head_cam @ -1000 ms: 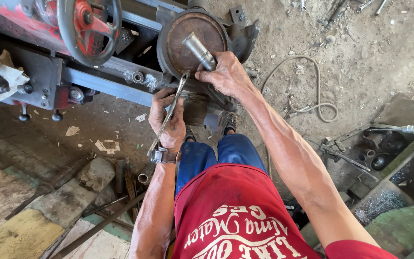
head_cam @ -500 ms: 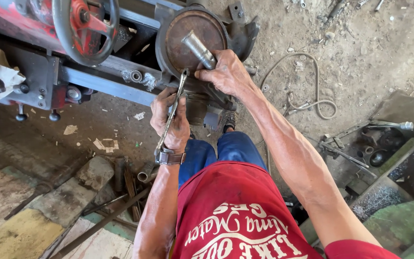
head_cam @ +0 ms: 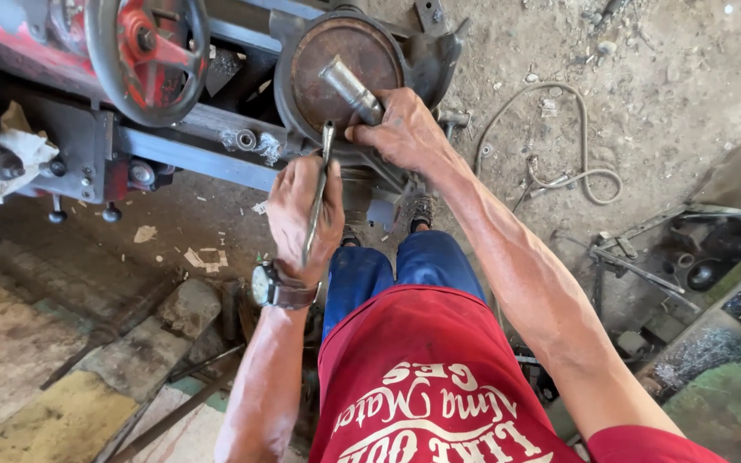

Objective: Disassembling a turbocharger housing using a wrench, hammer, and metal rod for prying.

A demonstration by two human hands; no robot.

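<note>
My left hand (head_cam: 304, 213) grips a long metal wrench (head_cam: 317, 193), its head up at the lower rim of a rusty round disc (head_cam: 340, 64) on the machine. A grey steel shaft (head_cam: 349, 87) sticks out of the disc's middle. My right hand (head_cam: 400, 133) rests on the disc's lower right edge, fingers curled near the base of the shaft. A wristwatch (head_cam: 274, 287) sits on my left wrist. Below are my red shirt and blue trousers.
A red handwheel (head_cam: 149, 47) and grey machine frame (head_cam: 190, 154) stand at upper left. A loop of hose (head_cam: 559, 176) lies on the dirt floor to the right. Metal tools and parts (head_cam: 688, 249) sit at far right. Concrete slabs (head_cam: 87, 360) lie lower left.
My left hand has swung the wrench handle to the right and toward upright. My right hand stays on the disc edge. The view has shifted slightly.
</note>
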